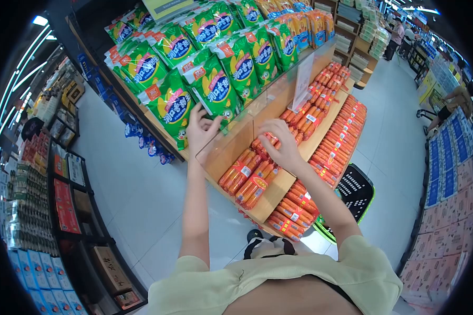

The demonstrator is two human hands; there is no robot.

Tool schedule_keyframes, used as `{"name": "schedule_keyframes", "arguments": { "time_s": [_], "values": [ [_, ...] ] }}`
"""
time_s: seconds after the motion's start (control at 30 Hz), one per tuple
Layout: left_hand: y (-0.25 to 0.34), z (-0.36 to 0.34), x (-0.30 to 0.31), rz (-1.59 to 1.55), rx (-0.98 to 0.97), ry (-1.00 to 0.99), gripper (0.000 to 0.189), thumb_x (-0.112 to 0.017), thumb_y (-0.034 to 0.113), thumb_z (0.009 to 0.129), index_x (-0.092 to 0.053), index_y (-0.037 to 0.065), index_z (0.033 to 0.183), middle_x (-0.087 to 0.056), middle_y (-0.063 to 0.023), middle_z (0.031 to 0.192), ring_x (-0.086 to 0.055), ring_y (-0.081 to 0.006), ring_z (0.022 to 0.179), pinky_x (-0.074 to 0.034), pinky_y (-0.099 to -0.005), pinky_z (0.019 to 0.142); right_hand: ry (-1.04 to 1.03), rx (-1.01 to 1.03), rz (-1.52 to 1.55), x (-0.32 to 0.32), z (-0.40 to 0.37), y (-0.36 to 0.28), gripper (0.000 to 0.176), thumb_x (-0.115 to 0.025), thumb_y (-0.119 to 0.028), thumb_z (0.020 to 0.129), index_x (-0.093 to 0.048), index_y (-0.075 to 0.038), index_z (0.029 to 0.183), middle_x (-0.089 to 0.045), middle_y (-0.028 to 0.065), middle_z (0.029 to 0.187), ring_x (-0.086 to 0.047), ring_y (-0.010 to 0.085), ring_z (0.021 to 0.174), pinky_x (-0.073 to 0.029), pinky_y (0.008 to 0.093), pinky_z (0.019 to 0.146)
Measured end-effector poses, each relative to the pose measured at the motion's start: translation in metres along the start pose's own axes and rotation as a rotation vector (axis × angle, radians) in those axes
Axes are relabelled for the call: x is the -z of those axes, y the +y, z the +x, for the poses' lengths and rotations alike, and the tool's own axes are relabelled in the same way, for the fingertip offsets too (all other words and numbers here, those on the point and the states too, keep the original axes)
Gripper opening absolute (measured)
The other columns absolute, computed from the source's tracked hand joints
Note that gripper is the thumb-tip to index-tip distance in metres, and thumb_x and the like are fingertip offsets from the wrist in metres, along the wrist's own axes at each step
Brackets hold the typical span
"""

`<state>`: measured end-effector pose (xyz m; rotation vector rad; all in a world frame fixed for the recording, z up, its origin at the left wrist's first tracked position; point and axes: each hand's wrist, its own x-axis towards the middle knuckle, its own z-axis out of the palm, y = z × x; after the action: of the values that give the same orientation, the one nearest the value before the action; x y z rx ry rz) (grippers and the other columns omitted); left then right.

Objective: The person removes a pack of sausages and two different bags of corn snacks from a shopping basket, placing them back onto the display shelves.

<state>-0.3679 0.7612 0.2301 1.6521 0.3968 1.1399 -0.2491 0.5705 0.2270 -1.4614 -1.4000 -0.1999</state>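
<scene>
My left hand is at the lower edge of a green snack bag, its fingers apart and touching or nearly touching the bag's bottom. Another green bag lies just left of it. My right hand hovers over the packs of red sausages, fingers curved and apart, with nothing visible in it. Between the green bags and the sausages runs a clear plastic divider.
Orange bags stand at the display's far end. A white sign rises from the divider. A black and green basket is at the right. Shelves line both sides, and a person is at the far right.
</scene>
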Motion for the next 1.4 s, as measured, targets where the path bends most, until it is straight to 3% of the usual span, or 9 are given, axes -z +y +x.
{"name": "schedule_keyframes", "arguments": {
  "time_s": [0.17,0.3,0.43,0.5,0.63,0.83,0.97,1.07,1.4],
  "values": [
    [0.009,-0.01,0.019,-0.146,-0.104,0.16,0.03,-0.054,0.004,0.091,-0.047,-0.006,0.118,-0.061,-0.02,0.108,-0.064,-0.0166,0.069,-0.052,-0.025,0.062,-0.17,-0.327,-0.037,0.084,-0.108,0.001,0.01,-0.061,-0.006,0.083,-0.06,-0.002,0.093,-0.061,0.009,0.093,-0.057,0.0212,0.087,-0.045,0.031,0.078],
    [0.015,-0.048,0.031,-0.018,-0.087,0.421,0.024,-0.051,0.014,0.094,-0.05,-0.003,0.112,-0.065,-0.0118,0.082,-0.056,-0.0089,0.055,-0.046,-0.021,0.053,0.043,-0.752,0.032,0.167,-0.192,-0.001,0.013,-0.058,-0.01,0.088,-0.06,0.0,0.095,-0.065,0.0067,0.087,-0.062,0.0124,0.081,-0.049,0.0276,0.074],
    [0.03,-0.099,0.012,0.015,-0.153,0.589,0.02,-0.051,0.015,0.095,-0.051,0.0,0.108,-0.053,-0.002,0.063,-0.041,-0.0048,0.047,-0.037,-0.0192,0.046,0.431,-0.832,0.03,0.24,-0.271,0.006,0.012,-0.054,-0.011,0.091,-0.059,0.0,0.095,-0.062,0.0032,0.08,-0.059,0.009,0.077,-0.047,0.0244,0.07],
    [0.049,-0.137,-0.012,0.15,-0.028,0.856,0.019,-0.052,0.015,0.094,-0.052,0.0,0.106,-0.046,0.001,0.06,-0.037,-0.0041,0.049,-0.032,-0.0191,0.045,0.516,-0.845,0.021,0.272,-0.304,0.005,0.013,-0.052,-0.011,0.093,-0.059,0.001,0.094,-0.059,0.0024,0.079,-0.056,0.0084,0.076,-0.046,0.0238,0.07],
    [0.09,-0.202,-0.093,0.321,-0.115,0.754,0.017,-0.053,0.014,0.093,-0.052,0.0,0.104,-0.044,0.0029,0.06,-0.038,-0.0039,0.052,-0.031,-0.0192,0.046,0.486,-0.919,-0.044,0.325,-0.363,0.007,0.017,-0.054,-0.015,0.093,-0.06,0.001,0.092,-0.06,0.0033,0.077,-0.057,0.0088,0.073,-0.046,0.0241,0.07],
    [0.095,-0.262,-0.24,0.316,-0.213,-0.129,0.012,-0.054,0.002,0.089,-0.06,0.002,0.1,-0.053,0.0015,0.06,-0.045,-0.0023,0.054,-0.037,-0.0196,0.049,0.23,-1.142,-0.079,0.378,-0.414,-0.006,0.021,-0.054,-0.019,0.093,-0.06,0.002,0.094,-0.061,0.0042,0.078,-0.058,0.0101,0.076,-0.047,0.0267,0.073],
    [0.132,-0.298,-0.318,0.143,0.159,-0.618,0.015,-0.059,0.004,0.087,-0.062,0.005,0.102,-0.057,-0.0002,0.06,-0.054,-0.0027,0.055,-0.043,-0.0196,0.051,0.196,-1.104,-0.024,0.393,-0.435,-0.004,0.021,-0.055,-0.019,0.092,-0.06,0.001,0.096,-0.066,0.0077,0.08,-0.063,0.0132,0.076,-0.049,0.0292,0.072],
    [0.125,-0.314,-0.346,0.096,0.165,-0.917,0.015,-0.06,0.007,0.086,-0.063,0.007,0.101,-0.06,-0.0031,0.063,-0.058,-0.0069,0.056,-0.044,-0.0222,0.051,0.214,-1.112,-0.001,0.394,-0.442,0.0,0.022,-0.055,-0.019,0.092,-0.06,0.001,0.096,-0.065,0.0077,0.08,-0.063,0.0132,0.076,-0.049,0.0295,0.072],
    [0.048,-0.323,-0.385,0.369,0.195,-1.529,0.034,-0.063,0.026,0.083,-0.056,0.008,0.111,-0.065,-0.0112,0.078,-0.064,-0.0268,0.073,-0.049,-0.0372,0.065,0.181,-1.229,0.112,0.366,-0.419,0.02,0.019,-0.054,-0.017,0.092,-0.058,0.0,0.097,-0.065,0.0062,0.088,-0.06,0.0117,0.08,-0.048,0.0271,0.074]
  ]
}}
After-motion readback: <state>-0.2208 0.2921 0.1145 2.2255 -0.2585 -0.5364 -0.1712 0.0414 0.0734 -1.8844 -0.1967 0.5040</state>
